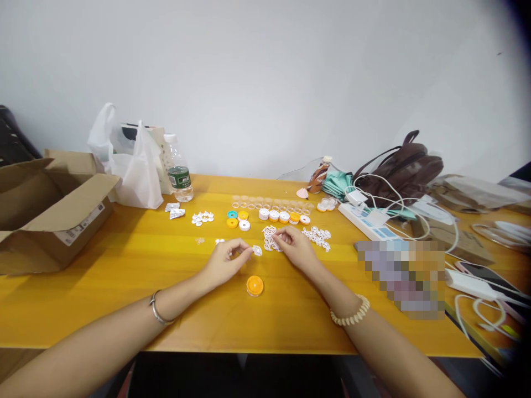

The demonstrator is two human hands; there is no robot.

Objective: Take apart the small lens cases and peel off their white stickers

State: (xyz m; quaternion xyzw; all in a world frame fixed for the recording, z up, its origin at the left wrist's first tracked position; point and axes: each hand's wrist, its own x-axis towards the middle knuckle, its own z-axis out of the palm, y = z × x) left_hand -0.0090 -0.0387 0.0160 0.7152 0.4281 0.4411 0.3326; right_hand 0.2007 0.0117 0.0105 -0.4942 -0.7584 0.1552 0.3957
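My left hand (226, 260) rests on the yellow table (124, 265) with its fingers pinched on a small white disc (257, 250). My right hand (292, 243) reaches into a pile of small white discs (270, 239) and pinches one of them. An orange round cap (254, 286) lies on the table just in front of both hands. Behind the hands stands a row of white, orange and teal caps (274, 215), and another pile of white discs (317, 236) lies to the right.
An open cardboard box (45, 210) sits at the left, with white plastic bags (133, 166) and a water bottle (180, 171) behind. At the right are a power strip (365, 218), cables, a brown bag (402, 168) and a phone (485, 273).
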